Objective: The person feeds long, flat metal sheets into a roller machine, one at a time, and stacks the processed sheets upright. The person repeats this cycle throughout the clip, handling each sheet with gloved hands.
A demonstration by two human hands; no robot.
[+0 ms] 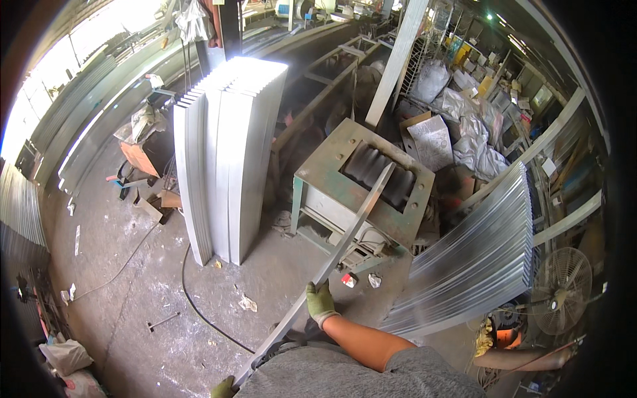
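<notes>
A long, straight silver metal bar (332,260) slants from the lower edge up and away to the right. My right hand (321,302), in a green glove, is closed around its middle. Low in the picture, my left hand (223,387), gloved too, grips the bar's near end; most of that hand is cut off by the frame. The bar's far end rests on or just over dark ribbed rollers (361,166), and contact cannot be made out. These rollers sit in the opening of a worn green metal machine (325,156) on legs.
Bundled silver bars (229,166) stand upright left of the machine. More long bars (471,255) lean in a row at the right, near a round fan (561,292). A dark hose (199,318) crosses the floor, with scraps and a small metal piece (164,322) about.
</notes>
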